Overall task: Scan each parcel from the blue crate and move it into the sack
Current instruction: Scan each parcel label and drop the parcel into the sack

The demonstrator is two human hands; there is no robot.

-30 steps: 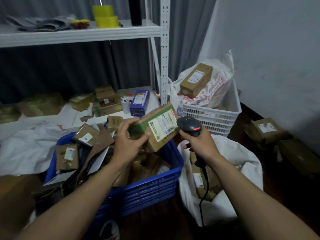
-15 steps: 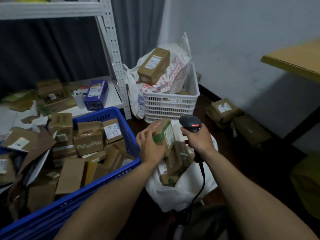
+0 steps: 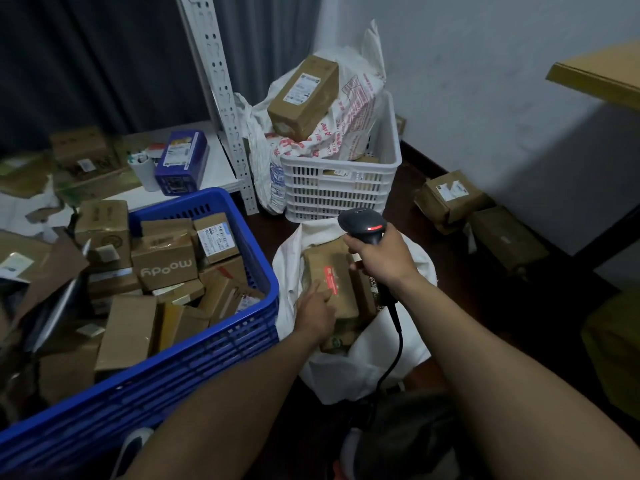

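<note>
The blue crate (image 3: 221,344) at lower left holds several brown cardboard parcels. To its right the white sack (image 3: 377,362) stands open on the floor with parcels inside. A brown parcel with a red label (image 3: 330,278) lies on top in the sack. My left hand (image 3: 317,313) reaches into the sack mouth, its fingers extended and touching that parcel's near edge. My right hand (image 3: 382,256) grips a black handheld scanner (image 3: 363,225) above the sack, its red light lit and its cable hanging down.
A white basket (image 3: 341,183) with a printed bag and a long brown box (image 3: 304,95) stands behind the sack. A white rack post (image 3: 225,102) rises by the crate. Loose boxes (image 3: 450,197) lie on the dark floor at right. A yellow tabletop (image 3: 602,76) juts in upper right.
My left hand carried the green-edged parcel from over the crate to the sack and let it go; it now lies in the sack. The view swung right. The scanner stayed in my right hand.
</note>
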